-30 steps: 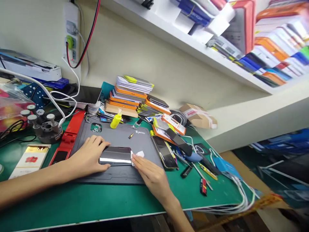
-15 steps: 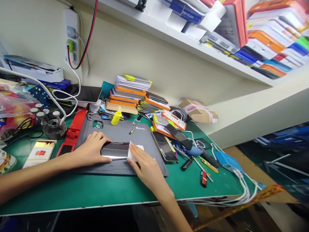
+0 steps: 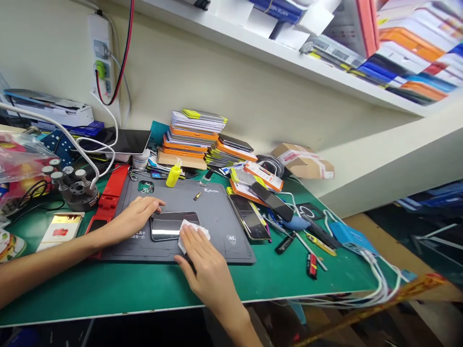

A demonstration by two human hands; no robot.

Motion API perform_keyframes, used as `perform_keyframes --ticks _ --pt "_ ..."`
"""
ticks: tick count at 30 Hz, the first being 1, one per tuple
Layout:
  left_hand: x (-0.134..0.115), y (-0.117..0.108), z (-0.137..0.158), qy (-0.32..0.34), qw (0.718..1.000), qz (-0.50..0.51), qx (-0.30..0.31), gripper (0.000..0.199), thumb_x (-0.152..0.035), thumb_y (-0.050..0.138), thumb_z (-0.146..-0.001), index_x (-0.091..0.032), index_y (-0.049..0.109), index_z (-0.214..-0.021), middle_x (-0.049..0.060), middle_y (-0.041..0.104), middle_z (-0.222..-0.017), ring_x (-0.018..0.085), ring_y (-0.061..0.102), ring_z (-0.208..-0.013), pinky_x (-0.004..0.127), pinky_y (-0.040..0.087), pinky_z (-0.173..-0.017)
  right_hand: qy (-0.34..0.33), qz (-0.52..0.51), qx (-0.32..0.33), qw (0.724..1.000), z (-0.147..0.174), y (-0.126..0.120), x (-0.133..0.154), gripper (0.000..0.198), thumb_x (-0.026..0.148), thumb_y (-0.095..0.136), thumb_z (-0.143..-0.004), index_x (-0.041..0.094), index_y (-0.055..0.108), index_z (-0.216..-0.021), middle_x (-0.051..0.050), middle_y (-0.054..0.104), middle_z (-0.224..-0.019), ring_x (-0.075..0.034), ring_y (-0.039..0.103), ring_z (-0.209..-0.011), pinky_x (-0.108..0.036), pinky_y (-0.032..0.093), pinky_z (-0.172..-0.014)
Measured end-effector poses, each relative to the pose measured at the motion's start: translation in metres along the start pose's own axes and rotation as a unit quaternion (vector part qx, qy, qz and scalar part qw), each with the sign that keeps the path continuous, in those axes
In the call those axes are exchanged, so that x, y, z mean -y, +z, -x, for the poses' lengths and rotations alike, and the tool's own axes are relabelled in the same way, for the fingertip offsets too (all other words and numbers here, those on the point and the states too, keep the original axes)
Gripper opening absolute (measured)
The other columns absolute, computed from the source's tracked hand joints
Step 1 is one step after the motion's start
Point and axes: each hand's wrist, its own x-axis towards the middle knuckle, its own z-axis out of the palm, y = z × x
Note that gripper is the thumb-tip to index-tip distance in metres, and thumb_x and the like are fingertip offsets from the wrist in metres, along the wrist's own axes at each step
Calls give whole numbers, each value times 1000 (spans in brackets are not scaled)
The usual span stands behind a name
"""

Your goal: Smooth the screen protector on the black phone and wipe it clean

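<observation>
On the grey mat (image 3: 217,219) at the near edge of the green table (image 3: 144,289), we press our right hand (image 3: 202,262) flat, fingers together, on a white wipe (image 3: 188,229) over the phone (image 3: 168,226). Wiping well likely means even, light strokes. Beyond it, our left hand (image 3: 132,219) lies loosely spread, steadying the phone's far end.

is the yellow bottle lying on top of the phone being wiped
No, the yellow bottle stands at the grey mat's far edge, apart from the phone.
</observation>
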Motion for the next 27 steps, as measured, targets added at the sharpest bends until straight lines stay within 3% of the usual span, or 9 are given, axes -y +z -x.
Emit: perform_keyframes --ticks 4,7,15,20,27 --pt "-4 -2 -1 -24 999 13 -17 76 -74 24 -100 -21 64 -137 4 66 -129 22 50 -132 38 31 -118 0 -20 -16 1000 -18 12 37 53 37 50 -111 -2 62 -145 -15 47 -159 -26 43 -152 -40 35 -130" --pt "-5 -3 -3 -44 999 6 -18 80 -79 26 -94 -23 65 -136 3 67 -128 23 47 -135 39 30 -120 1 -26 -24 999 -25 17 49 56 41 46 -112 0 63 -146 -15 49 -158 -27 44 -151 -40 34 -131" --pt "-4 -1 0 -26 999 27 -17 68 -71 27 -103 -23 66 -131 4 65 -127 23 50 -131 39 31 -117 31 32 -28 999 8 -2 -2 43 20 53 -109 1 58 -148 -9 47 -160 -18 38 -154 -33 27 -131" --pt "10 2 -4 -45 994 92 -35 70 -75 21 -106 -26 64 -132 2 66 -125 19 52 -128 37 30 -118 42 42 3 998 4 0 -21 52 32 52 -111 4 50 -155 -7 42 -164 -16 35 -156 -31 26 -132" --pt "13 5 -13 -67 975 187 -102 93 -90 21 -93 -16 65 -127 9 69 -119 23 61 -113 38 44 -96 34 51 55 997 3 -1 -25 61 44 46 -113 10 37 -164 -6 35 -168 -18 35 -157 -36 39 -125"
